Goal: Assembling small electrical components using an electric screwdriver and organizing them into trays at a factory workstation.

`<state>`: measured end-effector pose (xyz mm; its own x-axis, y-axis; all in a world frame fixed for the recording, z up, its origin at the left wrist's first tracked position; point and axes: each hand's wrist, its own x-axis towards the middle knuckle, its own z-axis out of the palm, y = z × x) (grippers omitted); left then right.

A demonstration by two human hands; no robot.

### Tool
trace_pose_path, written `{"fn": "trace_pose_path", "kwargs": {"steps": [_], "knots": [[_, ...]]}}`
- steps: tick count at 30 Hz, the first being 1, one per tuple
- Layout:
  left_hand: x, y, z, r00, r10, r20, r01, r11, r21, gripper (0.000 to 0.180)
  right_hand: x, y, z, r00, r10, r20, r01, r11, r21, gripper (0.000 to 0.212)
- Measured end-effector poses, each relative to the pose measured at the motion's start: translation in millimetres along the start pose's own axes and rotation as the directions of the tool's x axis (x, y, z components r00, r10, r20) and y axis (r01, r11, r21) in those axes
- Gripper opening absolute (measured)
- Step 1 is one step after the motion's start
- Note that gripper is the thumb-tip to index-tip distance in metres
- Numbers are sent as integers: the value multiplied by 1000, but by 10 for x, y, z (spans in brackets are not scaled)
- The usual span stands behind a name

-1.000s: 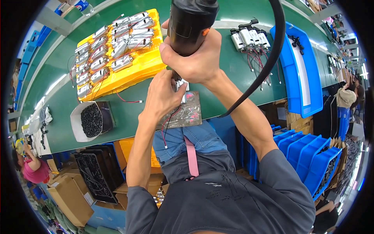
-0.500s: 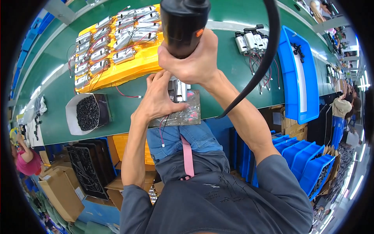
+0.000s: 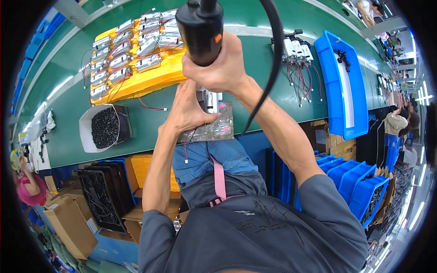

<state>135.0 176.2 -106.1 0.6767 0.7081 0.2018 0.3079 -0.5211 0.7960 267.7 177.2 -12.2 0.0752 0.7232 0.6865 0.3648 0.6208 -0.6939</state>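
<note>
My right hand (image 3: 221, 70) is wrapped round a black electric screwdriver (image 3: 200, 38), held upright above the work. Its tip is hidden behind my hands. A small silver motor (image 3: 211, 103) lies on a worn metal plate (image 3: 225, 126) at the table's near edge. Closed on that motor from the left, my left hand (image 3: 185, 108) has its thumb at the near end and its fingers at the far end, just below the screwdriver. Thin wires with a white connector (image 3: 186, 161) hang from the plate over my lap.
Rows of silver motors lie on a yellow tray (image 3: 136, 82) at the far left. Nearer stands a box of black screws (image 3: 104, 128). More wired motors (image 3: 296, 49) lie right of the screwdriver's cord (image 3: 273, 50), beside a blue bin (image 3: 334, 91). Blue crates (image 3: 350, 182) stand below the table.
My right hand and the screwdriver have shifted left and slightly nearer, and the cord has swung left with them. The left hand still holds the motor on the plate.
</note>
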Motion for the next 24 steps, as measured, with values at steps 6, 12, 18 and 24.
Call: {"fn": "trace_pose_path", "kwargs": {"steps": [6,12,18,24], "knots": [[-18,50,-28,1000,-8,23,6,996,86,85,-6,59,-14,999,-23,45,23,1000,-14,17],[-31,-14,-3,999,34,-25,-32,997,68,83,-30,12,-31,995,26,100,-25,1000,-11,21],[-3,3,-29,1000,-10,-10,10,999,41,79,-21,30,-51,994,30,103,-29,1000,-11,22],[-31,15,5,998,-55,17,54,997,49,78,-51,36,-84,999,10,49,-13,999,45,28]]}}
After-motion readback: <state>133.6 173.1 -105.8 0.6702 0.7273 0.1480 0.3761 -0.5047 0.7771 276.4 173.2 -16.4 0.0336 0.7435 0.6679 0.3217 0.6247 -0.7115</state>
